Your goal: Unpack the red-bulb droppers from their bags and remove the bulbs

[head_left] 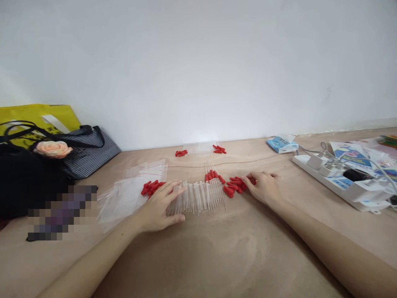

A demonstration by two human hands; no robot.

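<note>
A row of clear, thin dropper tubes [201,198] lies side by side on the wooden table. My left hand [159,209] rests over the row's left end, thumb and fingers spread apart. Behind that hand is a pile of red rubber bulbs [151,187], partly covered by the fingers. On the right, my right hand [263,188] has its fingertips curled down at another pile of red bulbs [234,187], closed on a bulb there; the fingers partly hide it. Just behind the row, several tubes with red bulbs fitted [214,174] lie pointing away.
Clear zip bags [127,186] are spread left of the tubes. Near the wall lie bagged tubes between two groups of red bulbs [219,149]. A tissue pack [282,143] and a white power strip [338,182] with cables stand right. Bags [89,151] fill the left.
</note>
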